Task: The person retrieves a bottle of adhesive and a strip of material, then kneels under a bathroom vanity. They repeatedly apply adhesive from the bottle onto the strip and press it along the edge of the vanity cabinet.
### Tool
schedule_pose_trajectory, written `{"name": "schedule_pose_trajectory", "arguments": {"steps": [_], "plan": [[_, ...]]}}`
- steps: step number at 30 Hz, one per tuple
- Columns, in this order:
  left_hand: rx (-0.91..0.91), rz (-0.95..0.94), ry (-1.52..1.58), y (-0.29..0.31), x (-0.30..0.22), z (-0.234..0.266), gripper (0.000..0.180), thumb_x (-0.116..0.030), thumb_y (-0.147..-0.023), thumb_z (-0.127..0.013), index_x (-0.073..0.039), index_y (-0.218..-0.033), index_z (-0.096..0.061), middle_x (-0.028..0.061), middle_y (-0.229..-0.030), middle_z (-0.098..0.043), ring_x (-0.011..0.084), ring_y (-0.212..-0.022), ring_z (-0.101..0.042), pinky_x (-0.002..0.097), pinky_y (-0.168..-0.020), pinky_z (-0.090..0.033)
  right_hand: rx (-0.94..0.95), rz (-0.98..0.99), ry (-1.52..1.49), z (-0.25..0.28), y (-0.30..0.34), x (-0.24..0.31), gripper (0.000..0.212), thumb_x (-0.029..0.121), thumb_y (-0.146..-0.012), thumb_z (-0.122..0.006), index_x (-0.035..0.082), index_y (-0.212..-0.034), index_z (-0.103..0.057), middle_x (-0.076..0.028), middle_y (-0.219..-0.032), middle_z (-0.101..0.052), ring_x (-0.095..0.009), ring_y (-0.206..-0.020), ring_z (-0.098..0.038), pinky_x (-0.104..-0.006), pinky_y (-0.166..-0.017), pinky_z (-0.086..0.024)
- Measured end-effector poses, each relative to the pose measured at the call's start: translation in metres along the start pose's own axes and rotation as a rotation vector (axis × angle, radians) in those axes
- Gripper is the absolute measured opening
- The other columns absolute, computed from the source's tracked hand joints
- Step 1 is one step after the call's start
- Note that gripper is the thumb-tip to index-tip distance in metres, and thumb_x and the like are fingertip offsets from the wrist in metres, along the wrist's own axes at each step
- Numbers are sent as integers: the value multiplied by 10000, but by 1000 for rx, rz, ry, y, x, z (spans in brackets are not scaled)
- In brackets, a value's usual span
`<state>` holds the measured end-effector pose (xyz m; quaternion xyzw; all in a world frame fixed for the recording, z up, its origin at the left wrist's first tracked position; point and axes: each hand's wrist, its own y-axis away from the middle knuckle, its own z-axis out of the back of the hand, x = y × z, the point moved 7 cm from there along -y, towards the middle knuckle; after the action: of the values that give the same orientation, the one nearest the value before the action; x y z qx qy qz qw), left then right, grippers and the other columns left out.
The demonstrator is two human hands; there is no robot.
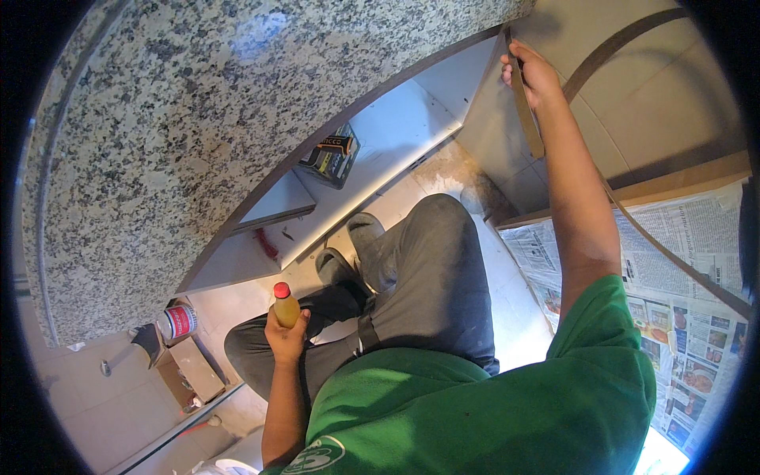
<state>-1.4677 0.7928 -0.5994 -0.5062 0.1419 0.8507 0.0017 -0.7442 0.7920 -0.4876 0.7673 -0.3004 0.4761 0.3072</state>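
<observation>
My left hand (286, 339) is wrapped round a small bottle of yellowish liquid (287, 312) with a red cap, held upright above my left thigh. Stretched out to the far right, my right hand (537, 77) grips a thin brown strip (526, 119) that looks like edge banding. One end of this strip hangs down beside my wrist. Its upper part lies at the side edge of the open white cabinet (455, 75), under the granite countertop (150, 134). Whether the strip is stuck to that edge, I cannot tell.
A long brown band (613, 47) curves past my right arm. Inside the cabinet stands a dark box (336, 158). Newspaper (673, 245) covers a panel on the right. At the lower left are a tin with a red label (179, 321) and an open cardboard box (198, 369).
</observation>
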Motion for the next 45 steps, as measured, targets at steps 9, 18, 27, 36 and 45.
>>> {"name": "schedule_pose_trajectory", "arguments": {"steps": [9, 18, 27, 36, 45], "plan": [[1, -1, -33, -1, 0, -1, 363, -148, -819, -871, -16, -1060, -634, 23, -889, -655, 124, -782, -601, 285, -741, -512, -7, -9, 59, -3, -7, -1, 351, 186, -1032, -632, 81, -1360, -562, -97, -972, -654, -155, -696, -606, -312, -623, -602], [-7, -61, -91, 1, -12, -3, 377, -185, -816, -884, -16, -1049, -641, 27, -870, -656, 134, -757, -601, 290, -722, -513, 4, 33, 134, -26, 16, 8, 147, 157, -1053, -571, 62, -1164, -588, -19, -826, -564, -119, -691, -564, -378, -738, -639], [-1, -59, -104, 2, -16, -5, 385, -186, -809, -879, -12, -1057, -641, 33, -870, -662, 141, -741, -599, 298, -700, -511, 18, 8, 185, -21, 19, 4, 252, 160, -1043, -566, 56, -1271, -592, -17, -864, -575, -132, -726, -581, -371, -715, -635], [23, -31, -57, 0, -4, -4, 386, -179, -814, -878, -12, -1069, -642, 46, -904, -678, 144, -797, -617, 299, -766, -520, -43, 30, 138, -8, 16, 7, 368, 199, -1036, -574, 32, -1365, -576, -77, -961, -608, -175, -761, -605, -353, -682, -647], [5, -6, -65, -1, 4, -2, 374, -169, -808, -880, -12, -1052, -644, 40, -886, -674, 153, -779, -617, 310, -752, -523, -36, 43, 102, -9, 4, 13, 345, 216, -1033, -617, 46, -1332, -587, -103, -992, -650, -152, -722, -607, -328, -685, -636]]}}
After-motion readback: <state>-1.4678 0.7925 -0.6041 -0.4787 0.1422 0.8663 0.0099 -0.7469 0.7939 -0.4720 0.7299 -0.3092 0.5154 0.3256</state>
